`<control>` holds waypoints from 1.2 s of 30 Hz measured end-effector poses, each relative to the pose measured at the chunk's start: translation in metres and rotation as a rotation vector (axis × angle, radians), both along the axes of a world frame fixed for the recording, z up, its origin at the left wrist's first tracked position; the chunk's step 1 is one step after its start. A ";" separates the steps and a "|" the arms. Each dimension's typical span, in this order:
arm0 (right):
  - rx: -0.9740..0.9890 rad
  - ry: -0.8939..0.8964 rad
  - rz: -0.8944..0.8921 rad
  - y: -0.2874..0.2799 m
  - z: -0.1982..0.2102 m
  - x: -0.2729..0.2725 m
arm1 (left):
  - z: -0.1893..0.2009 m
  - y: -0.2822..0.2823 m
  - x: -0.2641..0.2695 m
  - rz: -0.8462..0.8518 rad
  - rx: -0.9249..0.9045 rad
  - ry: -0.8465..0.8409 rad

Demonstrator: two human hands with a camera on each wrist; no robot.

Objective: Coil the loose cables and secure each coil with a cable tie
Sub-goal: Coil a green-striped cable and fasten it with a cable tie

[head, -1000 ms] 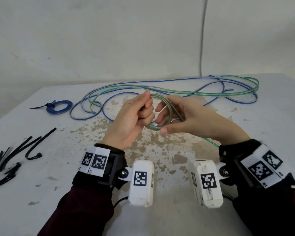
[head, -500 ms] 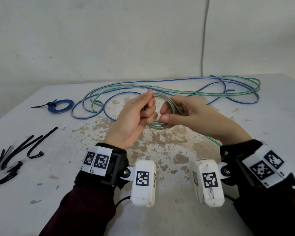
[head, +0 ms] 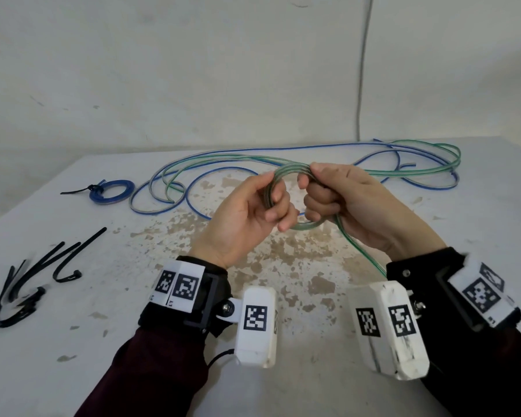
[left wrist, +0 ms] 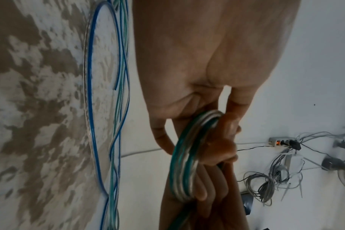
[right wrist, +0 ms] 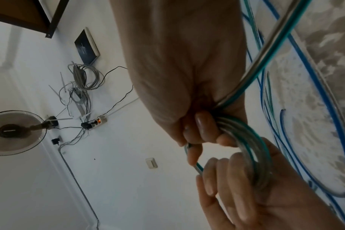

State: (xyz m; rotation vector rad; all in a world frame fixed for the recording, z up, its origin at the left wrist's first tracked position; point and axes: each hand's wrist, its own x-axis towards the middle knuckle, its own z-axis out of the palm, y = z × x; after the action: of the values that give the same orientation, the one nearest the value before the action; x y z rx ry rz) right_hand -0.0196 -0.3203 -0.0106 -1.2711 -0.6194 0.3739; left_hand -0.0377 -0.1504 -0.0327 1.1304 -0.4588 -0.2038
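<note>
Both hands are gripping a small coil of clear, green-striped cable above the stained white counter: the left hand is curling its fingers round the coil's left side, the right hand is clenching the right side, with the cable's tail trailing down past the right wrist. Loose blue and green cables are lying behind, a tied blue coil and black cable ties to the left.

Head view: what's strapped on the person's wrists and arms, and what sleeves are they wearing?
Both bare hands, left hand and right hand, wear black wrist mounts with white tags printed in black square codes. A white boxy camera pod with the same codes hangs under each wrist. Left dark maroon sleeve, right black sleeve. A thin black cable trails beside the left pod.
</note>
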 end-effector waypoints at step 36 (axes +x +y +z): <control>-0.086 0.055 -0.100 0.009 -0.010 0.002 | -0.004 0.004 0.007 0.253 -0.010 -0.020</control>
State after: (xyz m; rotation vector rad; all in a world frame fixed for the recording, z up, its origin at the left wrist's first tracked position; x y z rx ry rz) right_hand -0.0180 -0.3110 -0.0202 -1.3639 -0.4956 0.3545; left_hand -0.0307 -0.1460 -0.0370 1.1700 -0.3308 0.0306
